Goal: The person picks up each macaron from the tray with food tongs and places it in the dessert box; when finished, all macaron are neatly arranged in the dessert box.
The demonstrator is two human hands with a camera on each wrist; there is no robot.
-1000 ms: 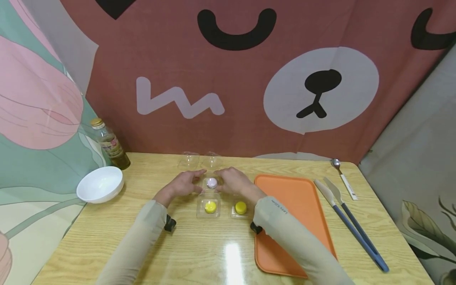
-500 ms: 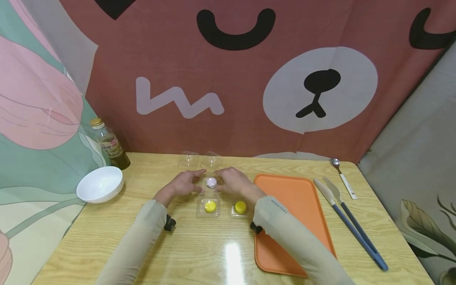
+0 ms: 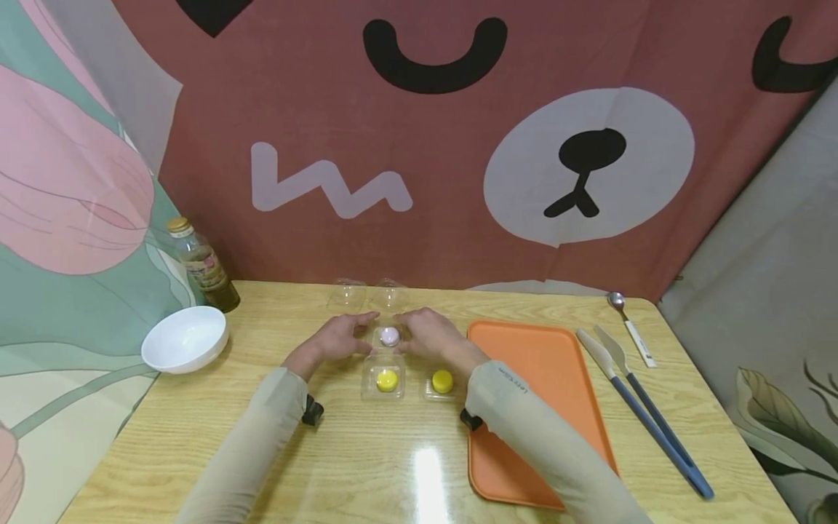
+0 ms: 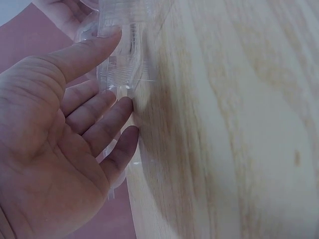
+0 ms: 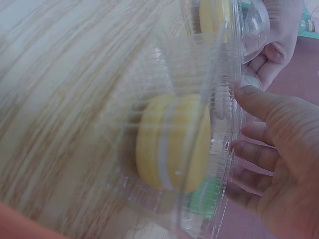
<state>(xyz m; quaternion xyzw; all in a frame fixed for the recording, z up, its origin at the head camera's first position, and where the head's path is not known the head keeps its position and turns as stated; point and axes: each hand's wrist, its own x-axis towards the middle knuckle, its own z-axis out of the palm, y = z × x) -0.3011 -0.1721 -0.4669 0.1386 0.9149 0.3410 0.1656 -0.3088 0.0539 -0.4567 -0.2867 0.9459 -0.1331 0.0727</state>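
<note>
In the head view a lilac macaron (image 3: 389, 336) lies in a clear plastic box, between my two hands. My left hand (image 3: 336, 338) is at the box's left side, thumb and fingers spread; in the left wrist view its thumb touches clear plastic (image 4: 124, 69). On the opposite side is my right hand (image 3: 432, 333), its fingers loosely bent and its thumb at the plastic edge in the right wrist view. Closer to me, a yellow macaron (image 3: 387, 380) sits in another clear box, and a second yellow macaron (image 3: 442, 381) in one beside it. A green macaron (image 5: 205, 196) shows behind plastic.
Two clear domed lids or cups (image 3: 347, 294) stand at the table's back edge. An orange tray (image 3: 524, 437) lies under my right forearm. Tongs (image 3: 644, 415) and a spoon (image 3: 631, 331) are further right. At left stand a white bowl (image 3: 185, 339) and a bottle (image 3: 206, 269).
</note>
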